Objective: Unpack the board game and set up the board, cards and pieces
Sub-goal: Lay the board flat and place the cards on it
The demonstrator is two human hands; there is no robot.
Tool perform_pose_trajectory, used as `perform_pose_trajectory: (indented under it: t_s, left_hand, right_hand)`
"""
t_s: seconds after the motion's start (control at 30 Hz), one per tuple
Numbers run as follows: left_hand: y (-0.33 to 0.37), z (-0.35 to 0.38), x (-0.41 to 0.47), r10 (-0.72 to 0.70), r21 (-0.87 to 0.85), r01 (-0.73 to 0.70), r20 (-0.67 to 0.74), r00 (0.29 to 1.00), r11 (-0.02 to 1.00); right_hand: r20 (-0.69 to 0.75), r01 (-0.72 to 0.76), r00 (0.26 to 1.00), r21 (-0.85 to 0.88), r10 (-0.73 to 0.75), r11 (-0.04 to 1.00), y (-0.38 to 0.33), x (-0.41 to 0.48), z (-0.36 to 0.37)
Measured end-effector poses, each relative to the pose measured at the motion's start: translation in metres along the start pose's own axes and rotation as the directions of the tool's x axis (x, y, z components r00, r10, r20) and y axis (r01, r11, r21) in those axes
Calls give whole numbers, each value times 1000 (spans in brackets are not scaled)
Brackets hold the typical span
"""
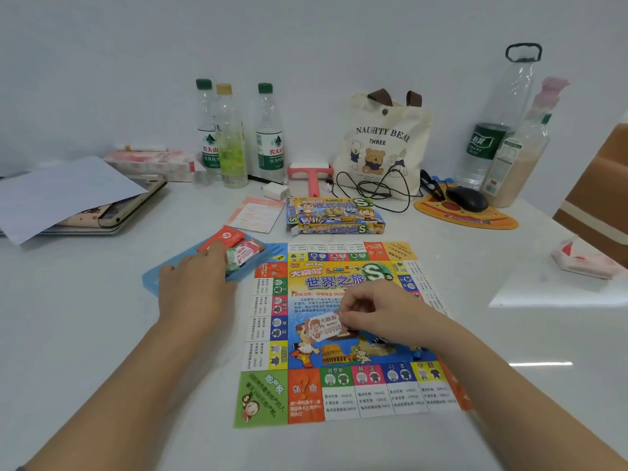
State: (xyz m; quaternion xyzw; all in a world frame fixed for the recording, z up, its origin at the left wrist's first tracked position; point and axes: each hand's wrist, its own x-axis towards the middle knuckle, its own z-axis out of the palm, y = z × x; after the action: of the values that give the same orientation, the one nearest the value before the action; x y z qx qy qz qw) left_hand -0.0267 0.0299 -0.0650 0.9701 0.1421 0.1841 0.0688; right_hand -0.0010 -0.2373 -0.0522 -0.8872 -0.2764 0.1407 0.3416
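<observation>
The board (306,396) lies unfolded and flat on the white tabletop (102,334), printed face up, with the game box (334,215) just behind its far edge. Over the board's middle, I see the right hand (380,311) pinching a single paper money note (328,326) between thumb and fingertips. That is a closed grip on the note, held low above the central artwork.

The left hand (193,283) rests palm-down on the blue tray (153,280) beside the board's far-left corner. Its fingertips touch the stack of notes (243,254), next to a red card packet (224,237) — whether that grip pinches anything I cannot tell from here.

I judge the step in hand to be sorting the money and cards: the board is laid, and I see no playing pieces on it. The next move, as I read it, calls for setting the note down tidily, then lifting the stacks from the tray without scattering the thin paper. A leaflet (256,214) lies near the box.
</observation>
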Motion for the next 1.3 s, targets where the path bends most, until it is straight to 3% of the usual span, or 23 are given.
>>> perform_pose_trajectory:
  t_s: [0.17, 0.33, 0.5, 0.6, 0.83, 0.97, 1.2, 1.3]
  left_hand:
    - [-2, -5, 0, 6, 74, -5, -12, 1000, 997]
    - [4, -7, 18, -16, 16, 18, -81, 997, 1000]
    - [1, -1, 29, -124, 119, 119, 30, 992, 986]
    - [5, -1, 33, -71, 145, 63, 54, 996, 987]
    - [8, -1, 34, 60, -104, -56, 34, 998, 993]
    - [7, 2, 30, -3, -63, 5, 38, 999, 998]
    - [9, 8, 26, 118, -203, -115, 6, 993, 972]
    - [11, 8, 23, 151, -187, -149, -1, 989, 971]
  right_hand:
    - [-42, -4, 999, 44, 6, 999, 2, -1, 1]
    - [-82, 10, 997, 76, -4, 997, -7, 5, -7]
    - [-107, -11, 994, 56, 17, 998, -7, 19, -6]
    - [-106, -8, 994, 56, 14, 998, -9, 28, -2]
    - [-140, 18, 990, 58, -10, 998, -5, 39, 12]
    - [-184, 23, 983, 44, -15, 999, 0, 39, 21]
    - [-201, 35, 979, 28, -28, 999, 1, 38, 22]
    - [-207, 36, 978, 16, -32, 999, 2, 38, 22]
